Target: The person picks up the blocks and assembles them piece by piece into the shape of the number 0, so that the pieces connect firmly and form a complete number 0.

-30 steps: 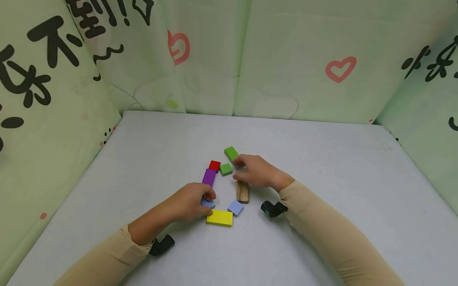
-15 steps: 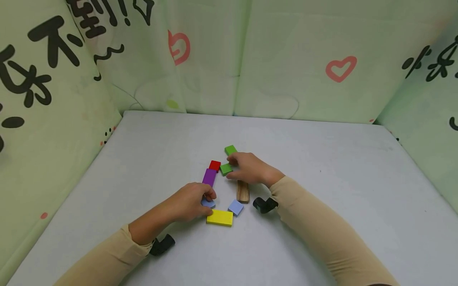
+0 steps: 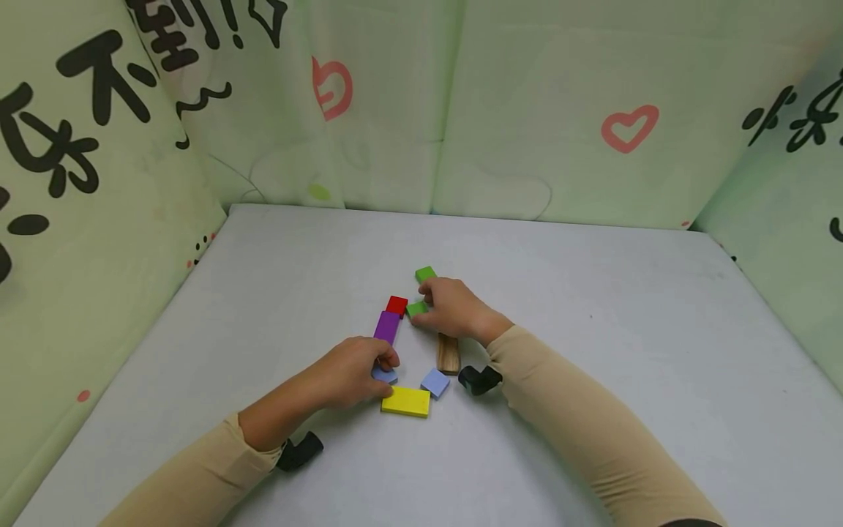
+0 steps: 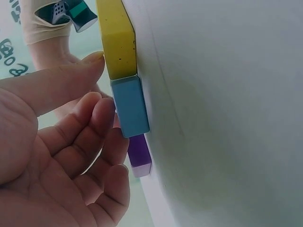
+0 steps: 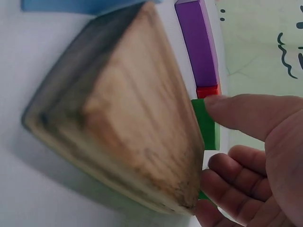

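Beside the ring of blocks, my left hand (image 3: 349, 372) rests its thumb against the yellow block (image 3: 405, 402), with loosely bent fingers at a light blue block (image 3: 386, 375). In the left wrist view that blue block (image 4: 129, 106) sits between the yellow block (image 4: 118, 45) and the purple block (image 4: 140, 156). My right hand (image 3: 454, 309) is over the far right of the ring. Its thumb touches the small green block (image 5: 207, 125); its bent fingers lie by the other green block (image 3: 425, 274), mostly hidden behind them.
A red block (image 3: 396, 306) adjoins the purple block (image 3: 386, 326). A wood-grain block (image 3: 448, 354) lies under my right wrist, close to another light blue block (image 3: 435, 383). Black wrist cameras (image 3: 479, 380) hang below both wrists. Printed curtains (image 3: 527, 110) surround the white table (image 3: 296, 256).
My right hand has shifted left from the longer green block toward the small green one, covering part of both. The left hand has stayed in place.
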`<action>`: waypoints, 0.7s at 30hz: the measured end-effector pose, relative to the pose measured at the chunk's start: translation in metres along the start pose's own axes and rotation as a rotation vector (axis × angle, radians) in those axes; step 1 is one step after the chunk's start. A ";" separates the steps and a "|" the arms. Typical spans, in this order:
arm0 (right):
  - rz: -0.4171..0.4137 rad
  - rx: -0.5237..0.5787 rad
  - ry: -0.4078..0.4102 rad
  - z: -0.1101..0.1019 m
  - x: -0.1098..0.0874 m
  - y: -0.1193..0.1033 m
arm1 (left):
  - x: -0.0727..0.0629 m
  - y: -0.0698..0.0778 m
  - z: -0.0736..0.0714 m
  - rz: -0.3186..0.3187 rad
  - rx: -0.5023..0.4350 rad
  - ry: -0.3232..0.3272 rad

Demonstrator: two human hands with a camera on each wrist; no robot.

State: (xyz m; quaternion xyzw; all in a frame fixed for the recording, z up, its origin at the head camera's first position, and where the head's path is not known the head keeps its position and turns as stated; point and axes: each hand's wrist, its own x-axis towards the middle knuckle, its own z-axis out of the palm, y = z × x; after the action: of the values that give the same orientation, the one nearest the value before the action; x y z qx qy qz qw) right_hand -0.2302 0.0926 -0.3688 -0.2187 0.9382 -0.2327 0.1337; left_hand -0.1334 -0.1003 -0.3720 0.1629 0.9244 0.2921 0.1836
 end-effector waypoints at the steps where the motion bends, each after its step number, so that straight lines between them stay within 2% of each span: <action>1: 0.002 -0.005 0.000 0.000 0.000 0.000 | 0.000 0.000 0.000 0.001 0.001 0.000; 15: 0.030 -0.032 0.012 0.002 0.002 -0.002 | 0.001 -0.001 0.001 0.004 0.000 0.003; 21: 0.016 -0.016 -0.021 0.000 0.001 0.001 | 0.000 -0.001 0.000 0.007 0.002 0.003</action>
State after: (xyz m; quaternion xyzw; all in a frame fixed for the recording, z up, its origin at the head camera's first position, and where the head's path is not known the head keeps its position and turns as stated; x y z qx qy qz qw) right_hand -0.2312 0.0932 -0.3695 -0.2149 0.9402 -0.2219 0.1435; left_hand -0.1336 -0.1005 -0.3728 0.1659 0.9243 0.2922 0.1812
